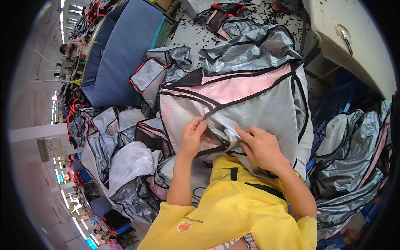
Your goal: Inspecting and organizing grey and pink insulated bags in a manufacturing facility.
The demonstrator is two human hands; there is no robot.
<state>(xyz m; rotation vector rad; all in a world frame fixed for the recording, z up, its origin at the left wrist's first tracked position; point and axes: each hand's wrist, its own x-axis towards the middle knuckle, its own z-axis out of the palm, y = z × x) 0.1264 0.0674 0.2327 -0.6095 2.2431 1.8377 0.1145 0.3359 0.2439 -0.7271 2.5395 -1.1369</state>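
Observation:
Across my lap and in front of me lies a large sewn fabric piece, silvery white with a pink panel and black binding along its seams. It looks like the lining or shell of an insulated bag. My left hand is closed, pinching the black binding where a seam ends near the middle. Beside it, my right hand has its fingers bent over a fold of the same fabric and grips it. Between the two hands the cloth gapes, showing a dark mesh-like strip. What is under the fabric is hidden.
Crumpled silver bag pieces lie beyond the work, with more heaped at left. A blue padded panel stands far left. At right are a blue crate holding silver pieces and a pale tabletop. Black scraps litter the floor.

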